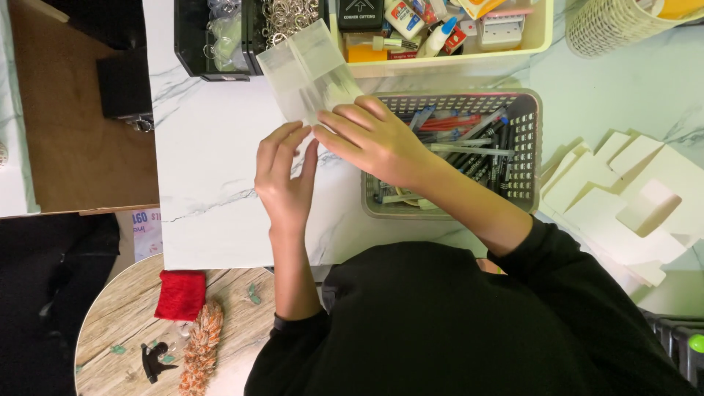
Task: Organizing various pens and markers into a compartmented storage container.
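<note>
A white marbled tabletop (213, 147) carries a grey mesh basket (529, 147) of pens, with flat white cartons (631, 191) to its right. A clear plastic sleeve (308, 70) lies in front of the basket. The right hand (374, 139) and left hand (284, 180) press its near edge, fingers flat and nearly straight.

Left hand (284, 180) flat, fingers (282, 143) extended — right hand (370, 139) angled across, fingertips meeting beside it.
</note>
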